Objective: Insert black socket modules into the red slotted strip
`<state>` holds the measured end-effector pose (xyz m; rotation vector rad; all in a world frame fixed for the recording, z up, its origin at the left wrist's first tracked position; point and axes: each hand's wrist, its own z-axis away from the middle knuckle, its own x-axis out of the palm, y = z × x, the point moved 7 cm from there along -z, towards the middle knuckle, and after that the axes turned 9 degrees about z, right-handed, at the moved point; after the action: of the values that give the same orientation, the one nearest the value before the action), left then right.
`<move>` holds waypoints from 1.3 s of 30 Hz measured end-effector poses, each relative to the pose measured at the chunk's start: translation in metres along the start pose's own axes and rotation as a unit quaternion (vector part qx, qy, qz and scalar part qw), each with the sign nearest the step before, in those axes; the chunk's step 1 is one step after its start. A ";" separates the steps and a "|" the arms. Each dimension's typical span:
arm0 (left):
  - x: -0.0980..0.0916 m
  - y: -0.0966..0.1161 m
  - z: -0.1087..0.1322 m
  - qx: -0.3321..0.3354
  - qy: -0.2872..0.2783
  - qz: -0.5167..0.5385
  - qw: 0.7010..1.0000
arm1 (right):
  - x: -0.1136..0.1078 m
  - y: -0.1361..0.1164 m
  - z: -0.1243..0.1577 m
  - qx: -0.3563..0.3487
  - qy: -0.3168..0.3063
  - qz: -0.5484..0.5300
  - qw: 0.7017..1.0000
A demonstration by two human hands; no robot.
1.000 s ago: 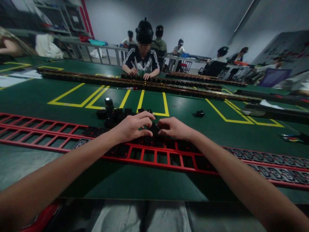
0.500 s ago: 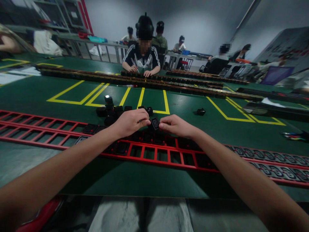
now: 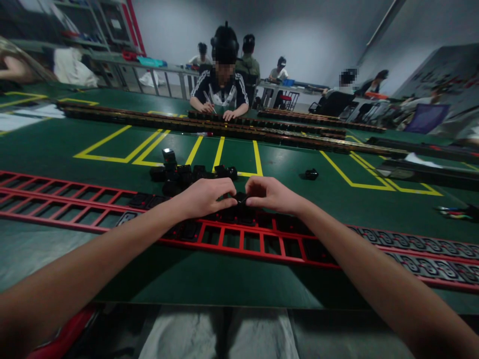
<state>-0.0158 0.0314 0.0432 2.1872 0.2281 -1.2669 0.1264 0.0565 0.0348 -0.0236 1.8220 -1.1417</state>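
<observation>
My left hand (image 3: 204, 197) and my right hand (image 3: 271, 194) meet fingertip to fingertip over a long red frame (image 3: 239, 239) lying across the green table. Between the fingers sits a small black socket module (image 3: 240, 198), pinched from both sides and mostly covered. Both hands are closed around it. Just beyond my left hand lies a heap of loose black socket modules (image 3: 179, 175). Some of the frame's cells under my hands hold black modules; the cells nearer me are open.
One stray black module (image 3: 311, 174) lies to the right on the green table (image 3: 112, 144) with yellow lines. A filled strip (image 3: 419, 247) runs off right. Across the table a person (image 3: 223, 85) works on long dark strips (image 3: 209, 127). Other people sit farther back.
The black module, held up face-on between my fingertips half a second ago, has come down toward the frame. My fingers have closed over it and my hands are closer together.
</observation>
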 end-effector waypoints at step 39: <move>-0.004 -0.003 -0.001 -0.039 0.028 0.013 0.999 | -0.004 0.011 0.008 0.093 -0.063 -0.380 0.918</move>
<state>-0.0190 0.0351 0.0457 2.1552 0.2674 -1.1641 0.1392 0.0593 0.0291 -0.7329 1.6055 -1.7944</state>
